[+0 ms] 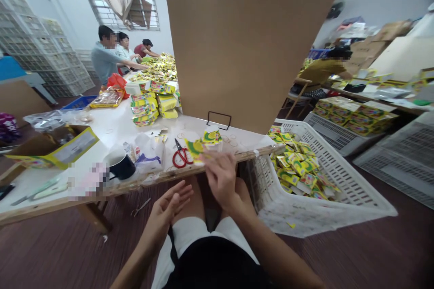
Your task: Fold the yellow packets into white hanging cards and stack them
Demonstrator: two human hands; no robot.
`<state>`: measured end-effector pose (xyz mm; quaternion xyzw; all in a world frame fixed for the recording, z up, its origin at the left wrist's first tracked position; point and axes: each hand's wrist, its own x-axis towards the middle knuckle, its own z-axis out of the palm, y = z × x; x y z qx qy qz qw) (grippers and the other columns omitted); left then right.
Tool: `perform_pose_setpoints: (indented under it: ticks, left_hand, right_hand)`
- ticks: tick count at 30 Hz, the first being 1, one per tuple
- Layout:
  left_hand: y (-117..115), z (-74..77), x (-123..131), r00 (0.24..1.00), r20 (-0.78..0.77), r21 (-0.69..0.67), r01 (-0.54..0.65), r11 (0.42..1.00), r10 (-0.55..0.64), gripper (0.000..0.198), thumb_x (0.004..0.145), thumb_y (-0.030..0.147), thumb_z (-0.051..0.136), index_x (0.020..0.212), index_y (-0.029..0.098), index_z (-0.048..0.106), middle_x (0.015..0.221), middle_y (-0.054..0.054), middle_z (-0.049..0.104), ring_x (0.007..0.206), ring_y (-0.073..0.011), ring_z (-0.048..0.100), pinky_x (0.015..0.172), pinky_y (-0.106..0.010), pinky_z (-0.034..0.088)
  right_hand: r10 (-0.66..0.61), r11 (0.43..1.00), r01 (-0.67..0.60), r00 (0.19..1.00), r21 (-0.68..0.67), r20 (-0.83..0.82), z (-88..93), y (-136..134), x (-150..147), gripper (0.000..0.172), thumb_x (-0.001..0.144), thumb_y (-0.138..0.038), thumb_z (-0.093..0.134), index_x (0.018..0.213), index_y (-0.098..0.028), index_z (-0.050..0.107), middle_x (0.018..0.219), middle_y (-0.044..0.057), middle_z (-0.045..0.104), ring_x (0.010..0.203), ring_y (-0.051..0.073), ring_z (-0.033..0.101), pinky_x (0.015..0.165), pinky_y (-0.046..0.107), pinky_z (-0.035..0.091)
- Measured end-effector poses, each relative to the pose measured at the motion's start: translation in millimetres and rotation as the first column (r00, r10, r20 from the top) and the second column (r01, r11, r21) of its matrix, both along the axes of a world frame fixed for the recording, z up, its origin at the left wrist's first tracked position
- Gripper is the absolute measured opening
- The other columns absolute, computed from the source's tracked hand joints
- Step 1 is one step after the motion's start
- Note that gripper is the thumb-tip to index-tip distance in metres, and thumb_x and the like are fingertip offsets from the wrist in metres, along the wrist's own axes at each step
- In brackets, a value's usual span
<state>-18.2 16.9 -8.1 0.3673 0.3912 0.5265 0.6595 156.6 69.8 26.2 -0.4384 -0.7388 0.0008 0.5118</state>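
Note:
My right hand [222, 174] is at the table's front edge, fingers pressed together on a small yellow-green packet [194, 148], which looks blurred. Just behind it a short pile of similar packets [212, 137] lies on the table. Lower and to the left, my left hand [171, 203] hovers above my lap with its fingers apart, holding nothing. Red-handled scissors [182, 157] lie on the tabletop left of the packet. Loose rubber bands [233, 137] are scattered to the right of the pile.
A large cardboard sheet [247, 54] stands upright behind the work spot. To my right, a white plastic crate [359, 189] holds many yellow packets. Leftward are a dark mug [124, 167], a plastic bag [149, 153] and stacked yellow bundles [145, 108]. Several people work farther off.

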Motion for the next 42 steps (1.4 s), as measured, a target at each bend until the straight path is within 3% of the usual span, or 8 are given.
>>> perform_pose_setpoints:
  ticks: [4, 10, 15, 24, 30, 34, 37, 42]
  left_hand:
    - [-0.2, 10.5, -5.1, 0.950, 0.309, -0.080, -0.010, 0.997, 0.034, 0.053, 0.085, 0.053, 0.049, 0.120, 0.015, 0.059, 0.122, -0.013, 0.063, 0.122, -0.0285, 0.051, 0.105, -0.041, 0.038]
    - [-2.0, 20.7, -12.4, 0.896, 0.442, -0.164, 0.038, 0.986, 0.039, 0.043, 0.088, 0.045, 0.046, 0.111, 0.014, 0.066, 0.110, -0.012, 0.069, 0.116, -0.0285, 0.055, 0.105, -0.043, 0.037]
    - [-4.0, 12.5, -10.0, 0.940, 0.334, -0.134, -0.031, 0.990, 0.074, 0.027, 0.070, 0.031, 0.074, 0.092, 0.015, 0.072, 0.089, -0.009, 0.075, 0.091, -0.0277, 0.068, 0.089, -0.038, 0.051]
    - [-4.5, 7.3, -0.1, 0.976, 0.187, -0.113, -0.093, 0.989, 0.113, 0.033, 0.066, 0.028, 0.078, 0.094, 0.015, 0.067, 0.084, -0.006, 0.074, 0.080, -0.0221, 0.070, 0.073, -0.029, 0.055]
    - [-3.2, 1.6, -0.6, 0.990, -0.034, -0.023, -0.136, 0.990, 0.136, 0.038, 0.070, 0.036, 0.074, 0.095, 0.013, 0.060, 0.086, -0.007, 0.073, 0.085, -0.0239, 0.068, 0.072, -0.031, 0.055]
    - [-4.7, 8.7, -0.4, 0.974, -0.144, 0.136, -0.156, 0.978, 0.175, 0.055, 0.076, 0.029, 0.069, 0.121, 0.021, 0.039, 0.093, -0.006, 0.071, 0.086, -0.0219, 0.068, 0.074, -0.032, 0.054]
    - [-7.2, 16.1, -1.6, 0.980, -0.150, 0.186, -0.101, 0.977, 0.129, 0.068, 0.079, 0.025, 0.066, 0.132, 0.028, 0.023, 0.104, -0.006, 0.069, 0.094, -0.0214, 0.066, 0.078, -0.033, 0.053]
    - [-9.6, 15.0, -8.0, 0.984, -0.166, 0.181, 0.095, 0.979, -0.065, 0.049, 0.084, 0.025, 0.060, 0.126, 0.023, 0.036, 0.110, -0.010, 0.066, 0.102, -0.0238, 0.063, 0.082, -0.031, 0.051]
  right_hand:
    - [0.350, 0.937, -0.350, 0.936, -0.005, 0.045, -10.9, -44.3, -24.5, 0.036, 0.088, -0.016, 0.050, 0.117, -0.035, 0.060, 0.110, -0.001, 0.068, 0.102, 0.017, 0.060, 0.092, 0.037, 0.034]
    - [0.452, 0.891, -0.453, 0.892, -0.024, -0.027, -19.2, -55.2, -34.3, 0.026, 0.085, -0.029, 0.057, 0.109, -0.025, 0.064, 0.105, 0.003, 0.069, 0.095, 0.017, 0.060, 0.087, 0.035, 0.038]
    - [0.222, 0.915, -0.310, 0.922, -0.259, -0.319, -28.7, -46.4, -29.9, 0.040, 0.084, -0.036, 0.056, 0.120, -0.019, 0.059, 0.118, 0.012, 0.060, 0.111, 0.024, 0.053, 0.095, 0.040, 0.040]
    - [0.140, 0.692, -0.512, 0.787, -0.509, -0.601, -31.8, -37.5, -37.6, 0.028, 0.085, -0.034, 0.056, 0.100, -0.014, 0.067, 0.093, 0.008, 0.069, 0.079, 0.018, 0.062, 0.071, 0.027, 0.049]
    - [0.068, 0.742, -0.413, 0.831, -0.529, -0.553, -33.3, -35.2, -38.7, 0.019, 0.083, -0.029, 0.057, 0.080, -0.013, 0.069, 0.075, 0.005, 0.064, 0.064, 0.014, 0.054, 0.058, 0.025, 0.043]
    - [0.110, 0.725, -0.498, 0.766, -0.476, -0.633, -28.8, -35.1, -33.3, 0.016, 0.082, -0.027, 0.059, 0.092, -0.015, 0.064, 0.081, 0.004, 0.064, 0.070, 0.015, 0.057, 0.064, 0.025, 0.045]
    - [0.239, 0.663, -0.632, 0.687, -0.402, -0.687, -24.3, -33.7, -25.5, 0.036, 0.083, -0.024, 0.058, 0.118, -0.020, 0.052, 0.090, 0.003, 0.063, 0.076, 0.014, 0.058, 0.069, 0.025, 0.047]
    - [0.371, 0.563, -0.706, 0.681, -0.430, -0.631, -20.3, -26.8, -9.8, 0.031, 0.084, -0.023, 0.057, 0.114, -0.021, 0.055, 0.087, 0.002, 0.061, 0.079, 0.014, 0.058, 0.071, 0.024, 0.046]
